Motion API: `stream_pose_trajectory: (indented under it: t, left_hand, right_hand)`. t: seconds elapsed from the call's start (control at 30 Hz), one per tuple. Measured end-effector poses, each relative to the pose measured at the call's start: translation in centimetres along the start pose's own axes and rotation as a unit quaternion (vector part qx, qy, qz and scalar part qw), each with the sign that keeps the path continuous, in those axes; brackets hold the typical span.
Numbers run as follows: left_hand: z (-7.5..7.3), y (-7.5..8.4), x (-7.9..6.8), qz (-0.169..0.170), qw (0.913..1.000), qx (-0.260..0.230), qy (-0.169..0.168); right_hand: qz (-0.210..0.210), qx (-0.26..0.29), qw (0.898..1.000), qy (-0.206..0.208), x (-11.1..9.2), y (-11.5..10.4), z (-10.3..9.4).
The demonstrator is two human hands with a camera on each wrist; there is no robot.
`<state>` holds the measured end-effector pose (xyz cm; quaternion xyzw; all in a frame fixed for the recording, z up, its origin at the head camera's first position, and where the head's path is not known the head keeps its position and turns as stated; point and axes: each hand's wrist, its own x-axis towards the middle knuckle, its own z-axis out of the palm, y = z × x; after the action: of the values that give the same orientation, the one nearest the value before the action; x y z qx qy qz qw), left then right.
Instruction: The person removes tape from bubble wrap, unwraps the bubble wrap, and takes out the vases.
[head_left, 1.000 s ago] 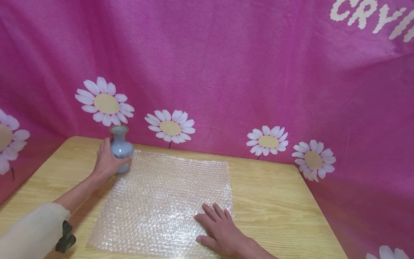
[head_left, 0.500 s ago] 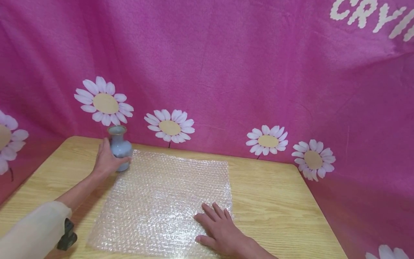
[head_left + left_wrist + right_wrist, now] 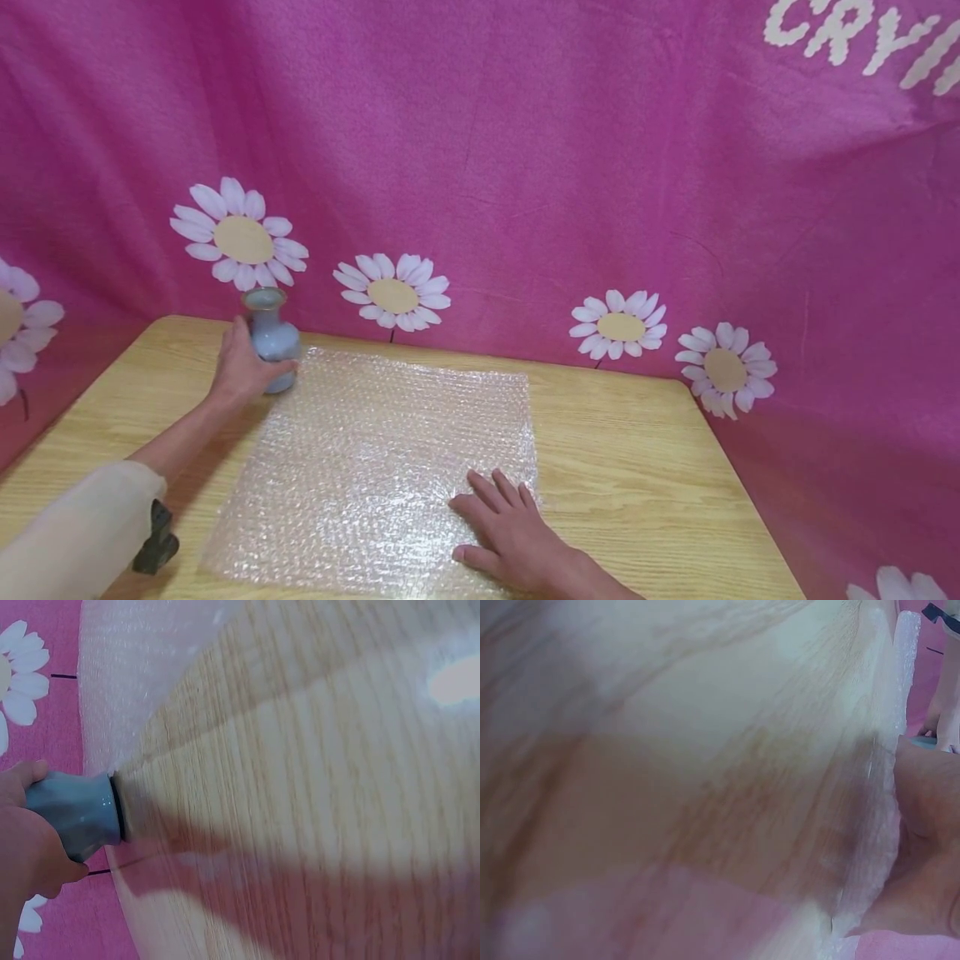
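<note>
In the head view my left hand [image 3: 243,367] grips a glossy pale blue vase [image 3: 276,343] with a flared brown-edged rim. The vase stands nearly upright at the far left corner of a bubble wrap sheet [image 3: 390,450]. Thumb and fingers wrap its body from the left; the left wrist view shows the vase's base [image 3: 94,810] close to the table, and I cannot tell if it touches. My right hand [image 3: 513,533] lies with fingers spread on the near right part of the bubble wrap. The right wrist view shows that hand [image 3: 922,840] at the sheet's edge [image 3: 877,825].
A light wood-grain table [image 3: 630,475] carries everything. Behind it and at both sides hangs a magenta cloth [image 3: 480,167] printed with white daisies and letters. A dark device [image 3: 155,537] is strapped at my left sleeve [image 3: 90,525].
My left hand has moved slightly to the left with the vase, away from the bubble wrap's corner. The right hand and the sheet have stayed in place.
</note>
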<state>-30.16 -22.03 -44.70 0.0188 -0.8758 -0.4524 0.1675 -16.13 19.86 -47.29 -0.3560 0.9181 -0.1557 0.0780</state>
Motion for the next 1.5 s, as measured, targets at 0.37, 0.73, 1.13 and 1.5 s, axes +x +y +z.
stream_pose_trajectory:
  t: [0.37,0.73,1.13,1.5]
  left_hand:
    - [-0.5,-0.3,0.5,-0.02,0.9996,0.014,-0.01]
    - [-0.8,-0.9,0.6,-0.002,0.9998,0.012,0.019]
    - [-1.4,-1.2,0.4,-0.008,0.9997,0.005,0.024]
    - [-1.1,-1.1,0.6,-0.038,0.999,0.024,0.009]
  right_hand:
    - [-0.006,-0.006,1.0,0.008,0.1,0.0,0.1]
    - [-0.008,-0.005,1.0,0.004,0.2,0.0,0.1]
    - [-0.011,-0.005,1.0,0.007,0.3,-0.1,0.0]
    - [-0.007,-0.007,1.0,0.011,0.2,0.0,0.0]
